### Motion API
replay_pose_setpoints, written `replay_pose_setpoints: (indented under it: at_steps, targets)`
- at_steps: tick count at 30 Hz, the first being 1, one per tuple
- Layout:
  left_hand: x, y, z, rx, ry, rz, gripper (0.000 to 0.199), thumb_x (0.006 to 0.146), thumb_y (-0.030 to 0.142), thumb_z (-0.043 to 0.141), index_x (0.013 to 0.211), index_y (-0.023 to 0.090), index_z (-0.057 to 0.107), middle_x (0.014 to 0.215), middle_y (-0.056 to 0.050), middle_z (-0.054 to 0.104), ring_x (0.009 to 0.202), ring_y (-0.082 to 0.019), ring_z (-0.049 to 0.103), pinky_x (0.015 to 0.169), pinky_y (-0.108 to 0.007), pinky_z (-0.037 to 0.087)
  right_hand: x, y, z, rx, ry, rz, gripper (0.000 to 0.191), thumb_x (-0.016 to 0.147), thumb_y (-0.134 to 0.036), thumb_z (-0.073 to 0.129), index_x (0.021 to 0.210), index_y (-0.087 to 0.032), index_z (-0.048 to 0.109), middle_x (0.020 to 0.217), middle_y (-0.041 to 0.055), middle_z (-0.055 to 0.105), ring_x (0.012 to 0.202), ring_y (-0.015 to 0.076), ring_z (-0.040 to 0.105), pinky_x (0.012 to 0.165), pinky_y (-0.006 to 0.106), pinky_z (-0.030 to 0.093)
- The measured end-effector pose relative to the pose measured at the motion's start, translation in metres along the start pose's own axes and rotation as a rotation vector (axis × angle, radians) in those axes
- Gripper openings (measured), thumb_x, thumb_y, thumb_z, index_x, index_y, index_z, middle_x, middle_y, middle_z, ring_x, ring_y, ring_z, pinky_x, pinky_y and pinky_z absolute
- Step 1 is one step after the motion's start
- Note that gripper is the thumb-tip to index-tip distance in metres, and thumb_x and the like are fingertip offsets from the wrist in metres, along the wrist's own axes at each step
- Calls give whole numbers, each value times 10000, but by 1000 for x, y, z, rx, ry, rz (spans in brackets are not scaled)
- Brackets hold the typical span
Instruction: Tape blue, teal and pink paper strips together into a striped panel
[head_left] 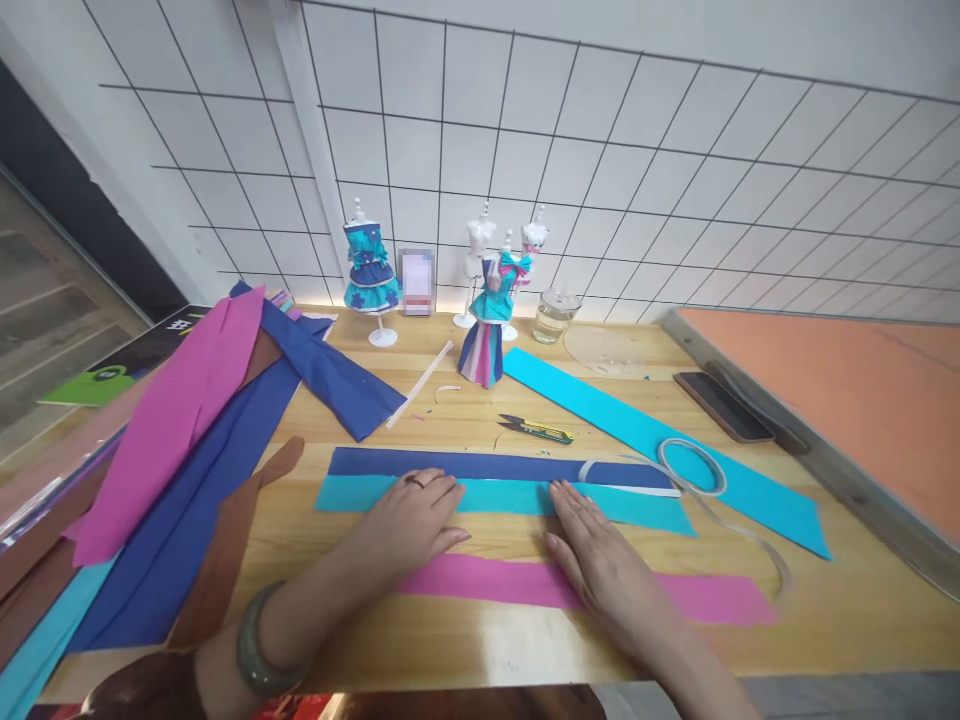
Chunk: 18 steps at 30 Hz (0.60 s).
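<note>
My left hand (420, 515) lies palm down with its fingers flat on a turquoise paper strip (510, 496). To its right, my right hand (596, 550) presses flat on the same strip, fingertips at its upper edge. A dark blue strip (480, 464) runs along that edge, and a narrow white band (630, 489) shows between the two colours at the right. Below them is a pink strip (716, 597), partly hidden under my right hand and wrist. A roll of white tape (691, 467) rests to the right, its loose tail curling over the table.
Yellow-handled thread snips (536, 430) lie ahead of my hands. A long turquoise sheet (600, 400) extends right, near a phone (724, 406). Coloured paper (180, 420) is heaped left. Behind stand small dressed mannequins (371, 270) and a glass jar (555, 315).
</note>
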<state>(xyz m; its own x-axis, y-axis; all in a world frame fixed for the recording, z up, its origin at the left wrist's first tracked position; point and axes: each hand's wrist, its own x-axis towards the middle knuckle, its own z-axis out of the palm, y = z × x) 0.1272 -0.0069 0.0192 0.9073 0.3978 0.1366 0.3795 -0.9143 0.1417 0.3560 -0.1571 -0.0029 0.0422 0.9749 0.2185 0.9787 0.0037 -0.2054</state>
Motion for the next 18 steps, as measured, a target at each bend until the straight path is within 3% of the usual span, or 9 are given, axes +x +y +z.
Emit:
replay_pose_setpoints:
  at_steps: [4,8,13,18]
  targets:
    - [16,9,-8,106,-37,-9,375,881,446,482,1094,151,572,963,-97,614,972,-258,539,827,-387,440,-10,24,-19,25,135,35,441,946,-338,326,1300,-124,480,1316,143,493,1242,259,435,994,479,429]
    - [34,24,-9,230,-63,-68,331,869,431,507,933,133,637,878,-114,590,892,-281,543,771,-404,435,-18,61,-35,23,226,157,361,933,-385,368,1114,-161,586,1093,125,631,1036,263,577,857,465,499]
    - [60,46,-9,293,-73,-167,284,849,353,562,794,102,683,845,-139,566,841,-287,545,679,-388,425,-16,91,-36,-10,218,146,330,910,-374,396,1055,-184,623,1013,98,653,967,256,590,826,449,491]
    - [87,68,0,186,-56,3,218,868,269,531,871,97,665,865,-136,571,881,-280,545,702,-384,437,0,91,-32,87,129,77,346,916,-339,385,1114,-180,620,1034,106,645,975,244,582,841,440,485]
